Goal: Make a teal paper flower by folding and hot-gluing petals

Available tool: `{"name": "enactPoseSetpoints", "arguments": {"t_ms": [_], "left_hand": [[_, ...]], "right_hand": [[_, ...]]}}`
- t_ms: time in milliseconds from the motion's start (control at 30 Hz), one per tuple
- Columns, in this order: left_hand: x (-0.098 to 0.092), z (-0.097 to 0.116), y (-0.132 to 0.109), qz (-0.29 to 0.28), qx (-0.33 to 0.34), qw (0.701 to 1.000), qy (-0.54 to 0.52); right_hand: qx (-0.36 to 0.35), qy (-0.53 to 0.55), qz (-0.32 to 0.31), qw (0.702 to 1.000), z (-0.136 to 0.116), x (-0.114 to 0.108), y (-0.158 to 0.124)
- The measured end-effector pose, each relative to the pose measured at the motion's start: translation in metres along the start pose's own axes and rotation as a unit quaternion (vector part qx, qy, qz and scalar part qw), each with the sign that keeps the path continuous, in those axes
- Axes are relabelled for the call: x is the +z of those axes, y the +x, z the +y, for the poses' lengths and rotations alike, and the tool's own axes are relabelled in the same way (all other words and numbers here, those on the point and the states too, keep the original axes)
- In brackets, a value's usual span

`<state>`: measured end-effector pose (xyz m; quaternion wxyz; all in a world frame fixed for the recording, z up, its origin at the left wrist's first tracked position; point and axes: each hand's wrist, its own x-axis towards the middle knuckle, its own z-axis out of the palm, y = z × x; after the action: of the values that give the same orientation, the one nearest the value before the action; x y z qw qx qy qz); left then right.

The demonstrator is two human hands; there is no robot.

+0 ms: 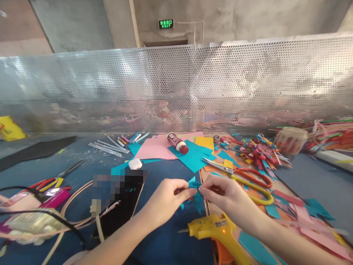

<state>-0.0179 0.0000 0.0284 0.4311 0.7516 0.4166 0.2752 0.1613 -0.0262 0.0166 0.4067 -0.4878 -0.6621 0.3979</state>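
Observation:
Between my two hands is a small blue folded paper piece (195, 184) with pointed tips. My left hand (171, 194) pinches its left side between thumb and fingers. From the other side, my right hand (219, 191) closes thumb and fingertips on the same paper; part of it is hidden by the fingers. Just below lies a yellow hot glue gun (210, 227), its nozzle pointing left and a small orange light glowing on its body. Beyond my right hand, scissors (244, 175) with orange and yellow handles rest on paper scraps.
Pink sheets (155, 148), blue sheets (189, 162) and a bottle (177, 143) lie ahead. Glue sticks (108, 148) and a white case (135, 164) sit left of them. A phone (120, 211), cables and more scissors (59, 176) are at left. A perforated metal panel (123, 88) borders the table.

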Motion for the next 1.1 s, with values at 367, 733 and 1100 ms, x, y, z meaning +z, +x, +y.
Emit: {"name": "enactPoseSetpoints", "arguments": {"t_ms": [367,733,1100], "left_hand": [[-0.0006,-0.0009,-0.0003,0.011,0.029,0.997,0.072],[-0.0006,-0.0019,0.0014,0.03,-0.005,0.999,-0.018],[0.0002,0.0015,0.003,0.082,-0.05,0.99,-0.107]], "right_hand": [[0.021,0.002,0.002,1.0,0.0,-0.0014,0.0015],[-0.014,-0.002,0.004,1.0,-0.004,-0.0019,0.0032],[-0.035,-0.082,-0.008,0.996,0.0036,0.0041,0.001]]}}
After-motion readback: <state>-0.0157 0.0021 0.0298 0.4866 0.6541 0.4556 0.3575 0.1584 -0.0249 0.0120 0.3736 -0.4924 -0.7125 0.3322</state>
